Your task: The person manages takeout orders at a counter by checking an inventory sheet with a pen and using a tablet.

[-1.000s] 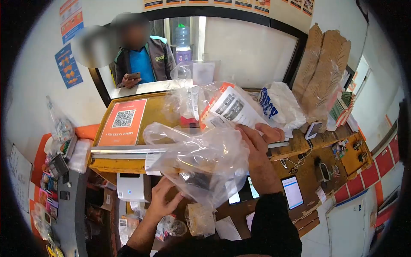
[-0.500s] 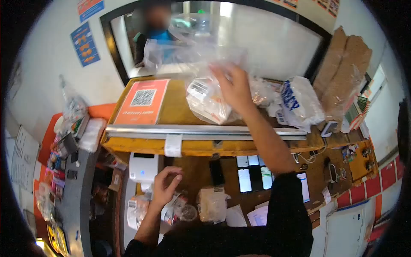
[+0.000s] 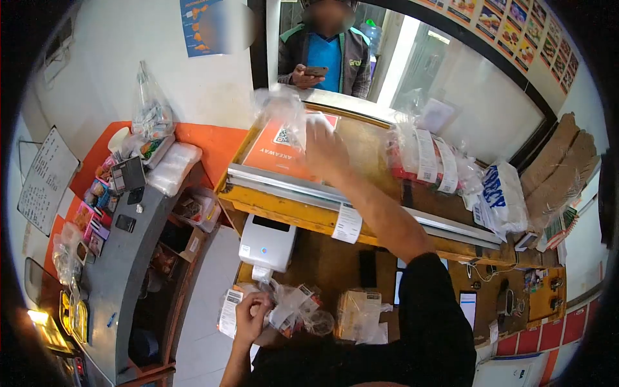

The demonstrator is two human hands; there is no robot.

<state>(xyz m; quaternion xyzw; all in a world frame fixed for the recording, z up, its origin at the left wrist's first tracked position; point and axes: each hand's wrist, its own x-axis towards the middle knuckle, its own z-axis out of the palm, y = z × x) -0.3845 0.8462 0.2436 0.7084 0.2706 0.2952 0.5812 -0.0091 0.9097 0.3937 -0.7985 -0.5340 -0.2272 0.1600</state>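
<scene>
My right hand (image 3: 325, 151) is blurred by motion above the orange takeaway sign with a QR code (image 3: 271, 151) on the upper counter. A clear plastic bag (image 3: 284, 111), smeared too, bunches at its fingers, and the hand appears closed on it. What the bag contains cannot be made out. Lower down, my left hand (image 3: 253, 315) has its fingers curled in toward the thumb. It is over a bagged package with a white label (image 3: 229, 313), beside another clear bag of goods (image 3: 296, 309). Whether anything is between its fingers is hidden.
Beyond the window a person (image 3: 329, 64) holds a phone (image 3: 316, 71). Bagged packages with receipts (image 3: 429, 158) and a white printed bag (image 3: 506, 197) line the upper counter's right. Below are a white printer (image 3: 267, 242), a wrapped brown package (image 3: 358, 316) and phones (image 3: 467, 309).
My view has turned left. My right hand has swung left over the sign, and the bagged package has left its spot on the counter. My left hand's fingers have curled over the lower bags.
</scene>
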